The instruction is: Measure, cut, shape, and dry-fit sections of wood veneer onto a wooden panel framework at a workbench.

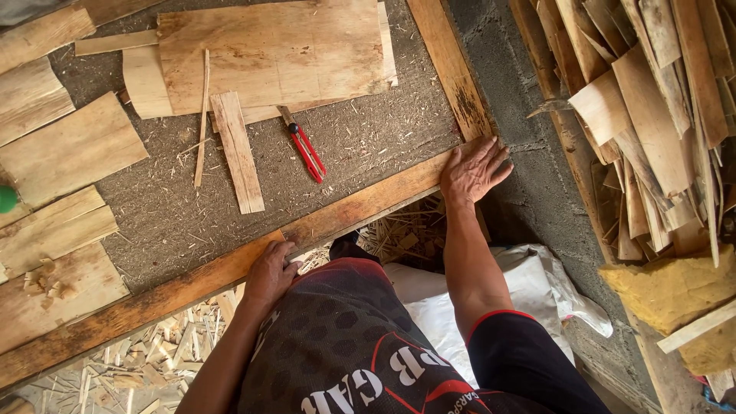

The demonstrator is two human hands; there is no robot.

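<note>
My right hand (474, 169) lies flat, fingers spread, on the corner of the wooden frame (360, 205) that borders a grey work surface. My left hand (270, 270) grips the near rail of that frame, fingers curled over its edge. A red utility knife (305, 147) lies on the grey surface between the two hands, beyond the rail. A narrow veneer strip (238, 152) and a thin wooden stick (202, 116) lie to its left. A large veneer sheet (272, 54) rests at the far side.
Several veneer pieces (61, 153) are stacked along the left. A heap of thin wood sheets (652, 107) fills the right side by a concrete ledge. Wood scraps (153, 353) litter the floor. A white sack (529, 291) sits by my legs.
</note>
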